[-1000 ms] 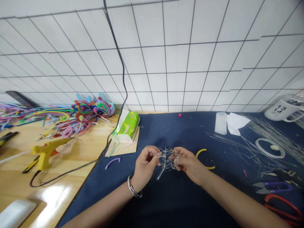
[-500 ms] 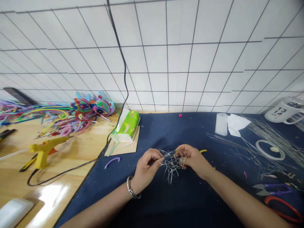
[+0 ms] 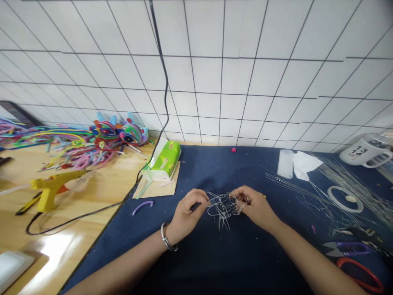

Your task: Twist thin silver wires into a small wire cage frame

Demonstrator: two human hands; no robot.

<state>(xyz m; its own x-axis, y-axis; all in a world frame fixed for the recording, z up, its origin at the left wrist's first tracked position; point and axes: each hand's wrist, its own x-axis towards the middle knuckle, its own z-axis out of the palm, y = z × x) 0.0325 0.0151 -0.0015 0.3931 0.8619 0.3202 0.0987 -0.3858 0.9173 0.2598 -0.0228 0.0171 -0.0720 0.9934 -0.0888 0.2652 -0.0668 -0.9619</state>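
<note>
A tangled frame of thin silvery wire (image 3: 223,207) is held between both hands above the dark blue cloth (image 3: 215,262). My left hand (image 3: 189,211), with a metal bangle (image 3: 167,237) at the wrist, pinches the wire's left side between thumb and fingers. On the other side, my right hand (image 3: 254,207) has its fingers closed on the wire's right edge, where a loop curves over the fingertips. Loose wire ends point down from the middle of the frame. The right fingertips are partly hidden by wire.
Left lie a yellow glue gun (image 3: 50,188), colourful pipe cleaners (image 3: 82,153) and a green tissue pack (image 3: 167,157). At right are loose wires (image 3: 346,176), a white ring (image 3: 331,200), purple scissors (image 3: 350,248), red handles (image 3: 359,272) and a mug (image 3: 364,151).
The wire frame has turned slightly in the fingers, and its loose ends now slant to the right. Both hands keep their hold. The camera view has shifted a little.
</note>
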